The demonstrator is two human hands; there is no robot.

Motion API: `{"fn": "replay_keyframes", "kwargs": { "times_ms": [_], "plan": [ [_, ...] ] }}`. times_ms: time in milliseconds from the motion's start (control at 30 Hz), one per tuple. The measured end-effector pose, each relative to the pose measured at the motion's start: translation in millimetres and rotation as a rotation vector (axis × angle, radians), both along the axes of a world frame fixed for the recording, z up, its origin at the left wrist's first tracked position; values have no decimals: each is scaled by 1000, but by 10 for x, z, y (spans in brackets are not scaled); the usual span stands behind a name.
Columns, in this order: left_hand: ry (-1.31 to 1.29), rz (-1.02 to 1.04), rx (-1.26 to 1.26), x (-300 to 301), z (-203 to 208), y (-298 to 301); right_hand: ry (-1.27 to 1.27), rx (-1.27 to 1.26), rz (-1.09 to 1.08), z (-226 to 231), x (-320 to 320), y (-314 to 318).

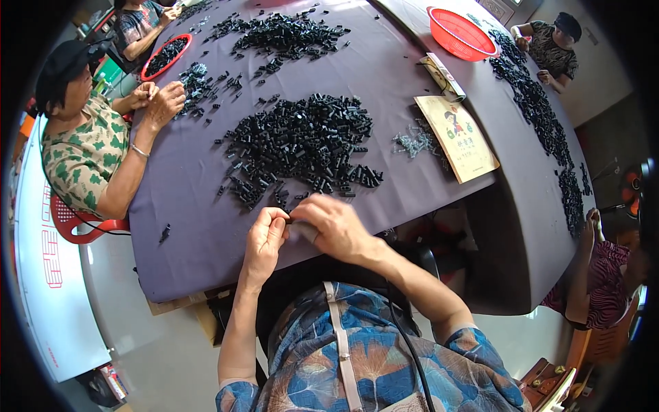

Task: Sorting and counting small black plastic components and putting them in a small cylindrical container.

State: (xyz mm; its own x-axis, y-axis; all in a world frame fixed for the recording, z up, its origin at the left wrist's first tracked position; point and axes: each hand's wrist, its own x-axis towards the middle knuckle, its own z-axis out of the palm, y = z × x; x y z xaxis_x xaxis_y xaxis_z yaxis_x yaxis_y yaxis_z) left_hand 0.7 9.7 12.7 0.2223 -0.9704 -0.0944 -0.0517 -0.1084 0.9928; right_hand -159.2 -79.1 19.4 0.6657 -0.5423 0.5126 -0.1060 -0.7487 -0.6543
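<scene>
My left hand (266, 239) is closed, thumb against fingers, on a small black piece (289, 221) that pokes out at its fingertips. Close beside it, my right hand (333, 223) has its fingers bent toward that same piece; motion smears them, and whether they grip it I cannot tell. Just beyond both hands spreads a big heap of short black cylindrical pieces (302, 144). To the right of the heap lies a small pile of clear, shiny bits (415, 142). A lone black piece (165, 233) rests on the cloth at the left.
A grey cloth covers the table (199, 254). On the right lie a yellowish booklet (458, 141) and a long narrow box (441, 75). Red baskets (461, 38) stand farther off. Another heap of black pieces (285, 34) is at the back. Co-workers sit at left (89, 144) and right.
</scene>
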Motion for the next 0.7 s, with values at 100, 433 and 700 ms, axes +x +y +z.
{"fn": "replay_keyframes", "kwargs": {
  "times_ms": [100, 433, 700],
  "plan": [
    [152, 39, -39, 42, -39, 28, 24, -119, -297, 37, -293, -319],
    [237, 186, -76, 164, -131, 78, 480, -322, -766, -137, -996, -1014],
    [318, 129, -96, 151, -146, 24, 596, -358, -716, -102, -965, -1150]
  ]
}}
